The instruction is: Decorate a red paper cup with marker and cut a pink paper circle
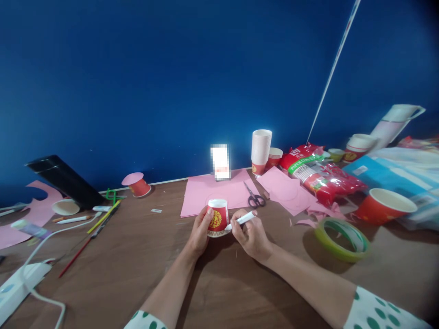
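Observation:
A red paper cup (219, 218) with a gold emblem is held upside down, its white base up and a zigzag band near its lower rim. My left hand (199, 230) grips its left side. In my right hand (253, 237) a white marker (242, 220) lies between the fingers, its tip at the cup's lower right side. Whether the tip touches the cup I cannot tell. Just beyond the hands are sheets of pink paper (195, 198) and dark-handled scissors (256, 200).
Right: stacked paper cups (261, 148), a red cup packet (318, 173), pink scraps (288, 189), a tape roll (343, 240) and an orange cup (386, 208). Left: a pink-topped cup (137, 185), a black cylinder (68, 180), pens (73, 220), brushes (103, 221) and a power strip (22, 290) with a white cable.

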Demonstrator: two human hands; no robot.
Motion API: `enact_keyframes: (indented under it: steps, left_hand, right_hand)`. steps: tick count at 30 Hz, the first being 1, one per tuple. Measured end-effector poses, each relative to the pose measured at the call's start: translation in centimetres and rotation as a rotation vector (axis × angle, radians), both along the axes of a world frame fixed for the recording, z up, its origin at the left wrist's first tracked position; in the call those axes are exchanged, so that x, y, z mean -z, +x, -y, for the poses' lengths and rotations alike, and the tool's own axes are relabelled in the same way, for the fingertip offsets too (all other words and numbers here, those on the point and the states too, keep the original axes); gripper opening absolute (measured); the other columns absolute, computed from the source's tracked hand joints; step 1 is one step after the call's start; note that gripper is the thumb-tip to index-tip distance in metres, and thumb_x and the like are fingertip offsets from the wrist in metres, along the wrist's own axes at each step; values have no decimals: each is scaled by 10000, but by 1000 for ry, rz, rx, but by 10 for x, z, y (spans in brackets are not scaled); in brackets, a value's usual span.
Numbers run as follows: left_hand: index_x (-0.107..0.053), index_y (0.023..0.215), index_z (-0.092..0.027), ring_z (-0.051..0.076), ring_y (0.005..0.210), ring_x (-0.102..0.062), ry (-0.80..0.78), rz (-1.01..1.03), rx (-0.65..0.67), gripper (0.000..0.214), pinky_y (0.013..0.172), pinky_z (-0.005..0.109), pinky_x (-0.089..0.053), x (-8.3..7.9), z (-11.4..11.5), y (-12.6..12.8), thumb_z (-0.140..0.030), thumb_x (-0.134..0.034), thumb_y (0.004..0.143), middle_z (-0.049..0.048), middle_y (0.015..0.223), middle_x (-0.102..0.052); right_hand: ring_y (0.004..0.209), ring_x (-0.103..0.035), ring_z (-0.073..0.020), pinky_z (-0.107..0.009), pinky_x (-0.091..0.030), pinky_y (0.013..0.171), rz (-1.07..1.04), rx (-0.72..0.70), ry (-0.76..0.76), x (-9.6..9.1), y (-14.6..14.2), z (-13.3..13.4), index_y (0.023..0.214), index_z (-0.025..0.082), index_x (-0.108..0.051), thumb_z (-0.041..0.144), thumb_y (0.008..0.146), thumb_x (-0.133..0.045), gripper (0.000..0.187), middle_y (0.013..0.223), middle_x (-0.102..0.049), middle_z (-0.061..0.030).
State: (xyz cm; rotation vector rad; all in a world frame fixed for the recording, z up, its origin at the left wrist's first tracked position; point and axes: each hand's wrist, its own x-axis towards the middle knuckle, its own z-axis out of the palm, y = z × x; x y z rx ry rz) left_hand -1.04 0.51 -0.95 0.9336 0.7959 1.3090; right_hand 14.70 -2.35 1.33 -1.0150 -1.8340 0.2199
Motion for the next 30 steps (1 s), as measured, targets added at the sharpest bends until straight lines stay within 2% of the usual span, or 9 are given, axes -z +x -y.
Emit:
enact_keyframes:
  steps: [14,20,30]
  left_hand:
    - [-630,965,-143,159,681,-637,8,31,2,336,669,267,-468,-1,-1,0,-418,-636,772,48,818,-701]
    - [-619,1008,-150,167,737,-645,1,56,8,328,686,266,-477,-4,-1,1,-381,-644,776,45,830,-698]
    - [-626,929,-147,155,690,-637,-4,69,-8,291,660,263,-483,-5,-1,2,-397,-635,780,41,801,-692]
  right_hand:
    - [573,-535,-145,-249,-409,617,27,-64,-26,1,-1,-4,739,194,-495,175,879,-425,158,626,-569,-5]
    - [578,-538,-146,-247,-415,617,15,-55,-26,3,-1,-4,738,190,-496,179,882,-422,162,629,-561,-7]
    - [558,-529,-143,-253,-418,625,10,-34,3,3,-1,-3,731,195,-490,175,885,-419,171,621,-556,-3]
